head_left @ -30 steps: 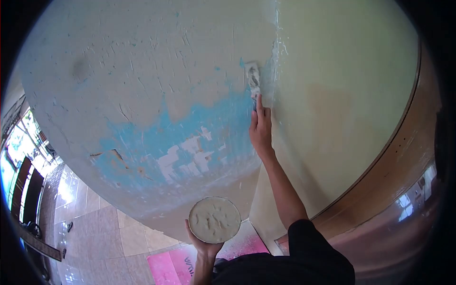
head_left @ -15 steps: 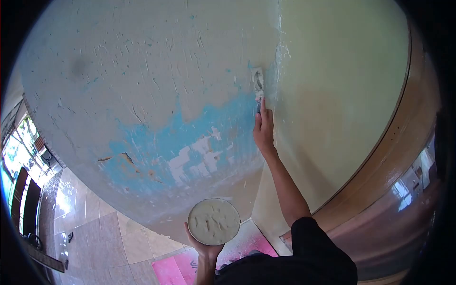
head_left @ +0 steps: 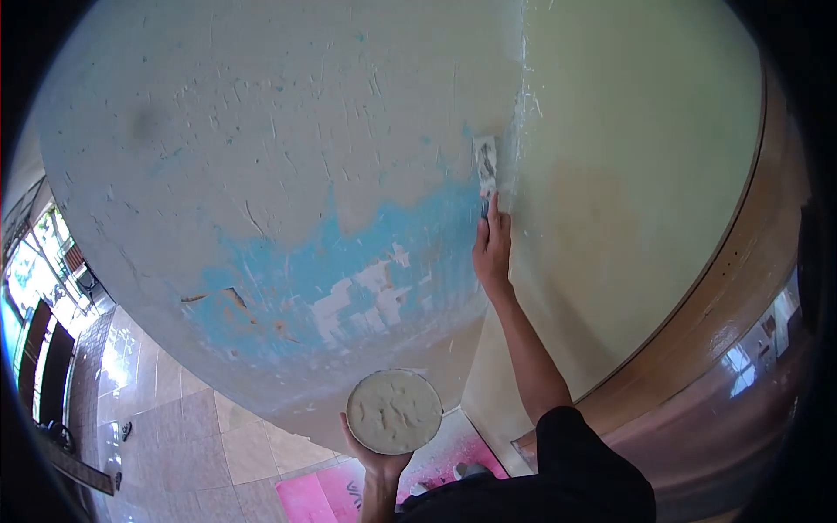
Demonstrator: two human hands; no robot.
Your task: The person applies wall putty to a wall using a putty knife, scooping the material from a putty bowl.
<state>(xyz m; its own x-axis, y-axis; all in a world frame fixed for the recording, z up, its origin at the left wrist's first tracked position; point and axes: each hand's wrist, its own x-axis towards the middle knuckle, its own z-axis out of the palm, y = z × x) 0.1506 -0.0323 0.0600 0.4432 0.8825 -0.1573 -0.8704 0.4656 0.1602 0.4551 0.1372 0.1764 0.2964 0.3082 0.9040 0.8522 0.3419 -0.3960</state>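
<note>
Cupping round tub brimful of pale putty, left hand underneath.

Putty-smeared scraper upright against wall corner

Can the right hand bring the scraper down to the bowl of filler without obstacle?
Probably yes: nothing lies between the scraper in the right hand and the bowl on the left hand.

Right hand presses putty knife against wall; left hand seemingly cups a putty dish.
</note>
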